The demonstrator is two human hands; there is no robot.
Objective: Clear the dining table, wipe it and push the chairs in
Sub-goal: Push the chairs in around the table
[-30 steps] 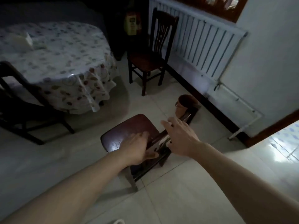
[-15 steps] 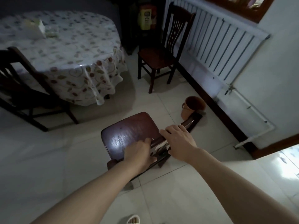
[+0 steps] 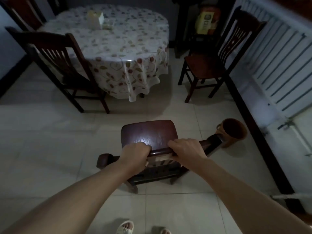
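Two pale slippers (image 3: 125, 229) show at the bottom edge on the light tiled floor (image 3: 50, 149). Just ahead, the left hand (image 3: 135, 153) and the right hand (image 3: 186, 148) both curl their fingers over the top rail of a dark glossy wooden chair (image 3: 149, 134), gripping it side by side; its seat points toward the table and stands well apart from it. Beside the rail's right end sits a brown round bin (image 3: 233, 132) near the white ribbed radiator (image 3: 276, 68). Farther off, the round dining table under a floral cloth (image 3: 121, 48) carries a pale tissue box (image 3: 95, 18). One slat-backed dark chair (image 3: 57, 65) stands against its left side; another brown chair (image 3: 216, 61) stands off to its right.
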